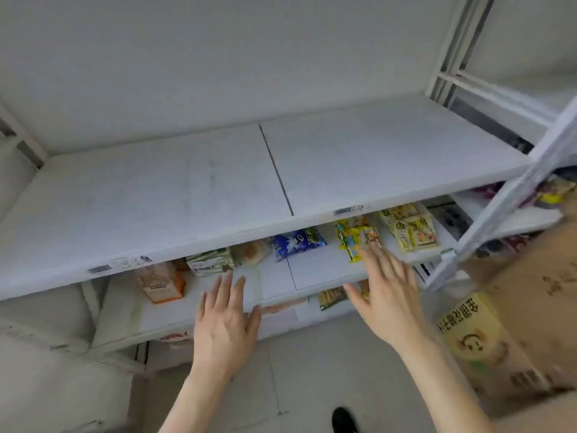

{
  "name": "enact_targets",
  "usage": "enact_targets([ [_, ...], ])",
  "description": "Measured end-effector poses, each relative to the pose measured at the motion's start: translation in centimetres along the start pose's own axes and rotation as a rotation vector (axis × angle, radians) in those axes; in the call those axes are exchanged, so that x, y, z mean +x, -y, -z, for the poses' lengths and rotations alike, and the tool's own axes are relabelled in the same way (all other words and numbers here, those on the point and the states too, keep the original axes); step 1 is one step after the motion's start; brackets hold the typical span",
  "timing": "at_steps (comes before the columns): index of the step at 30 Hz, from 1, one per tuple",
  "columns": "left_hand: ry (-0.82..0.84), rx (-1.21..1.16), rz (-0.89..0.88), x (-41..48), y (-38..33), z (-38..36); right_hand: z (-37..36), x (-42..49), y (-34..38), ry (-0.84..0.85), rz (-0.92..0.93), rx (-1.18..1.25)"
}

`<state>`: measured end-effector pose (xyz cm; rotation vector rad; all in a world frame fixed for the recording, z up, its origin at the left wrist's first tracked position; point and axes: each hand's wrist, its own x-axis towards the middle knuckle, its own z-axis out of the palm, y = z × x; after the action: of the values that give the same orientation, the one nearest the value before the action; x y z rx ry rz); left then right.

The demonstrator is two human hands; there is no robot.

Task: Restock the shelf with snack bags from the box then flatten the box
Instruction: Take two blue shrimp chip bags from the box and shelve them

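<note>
We hold nothing: our left hand (224, 320) and right hand (387, 295) hover flat with fingers spread before the middle shelf (321, 270). There we count six snack bags (296, 242) in a row, though blur may hide more. The one box (524, 292) stands at our right, not yet flattened. Its contents are out of view, so restocking may be unfinished.

Plain white wall (218, 57) behind, flat even light. Floor (299, 370) pale tile, thin dark joints. White metal shelf rack (156, 198) against wall, front post (502, 207) at right.
</note>
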<state>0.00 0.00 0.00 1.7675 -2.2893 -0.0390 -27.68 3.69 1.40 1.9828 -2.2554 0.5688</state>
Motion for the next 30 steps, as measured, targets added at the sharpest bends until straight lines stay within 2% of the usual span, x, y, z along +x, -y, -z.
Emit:
enact_targets([
  [1,0.035,0.008,-0.034,0.2,-0.2,-0.2,-0.1,-0.9,0.2,0.041,-0.048,-0.007],
  [7,0.166,0.057,-0.340,0.0,-4.4,-3.0,-1.4,-8.7,-1.1,0.039,-0.329,-0.065],
  [9,0.179,0.032,-0.452,-0.4,-6.8,-4.5,-1.4,-11.4,-2.0,0.051,-0.449,-0.062],
  [13,0.333,0.011,-0.674,-1.8,-12.4,-7.6,-1.8,-17.4,-4.3,0.048,-0.695,-0.051],
  [19,0.480,-0.064,-0.910,-5.3,-20.8,-11.4,-1.4,-26.3,-7.7,0.048,-1.031,-0.062],
  [23,0.598,-0.196,-1.007,-8.6,-25.9,-14.2,-1.5,-32.0,-10.1,0.012,-1.215,-0.055],
  [30,0.814,-0.342,-1.054,-15.6,-33.9,-18.9,-2.3,-41.4,-14.2,-0.040,-1.458,-0.049],
])
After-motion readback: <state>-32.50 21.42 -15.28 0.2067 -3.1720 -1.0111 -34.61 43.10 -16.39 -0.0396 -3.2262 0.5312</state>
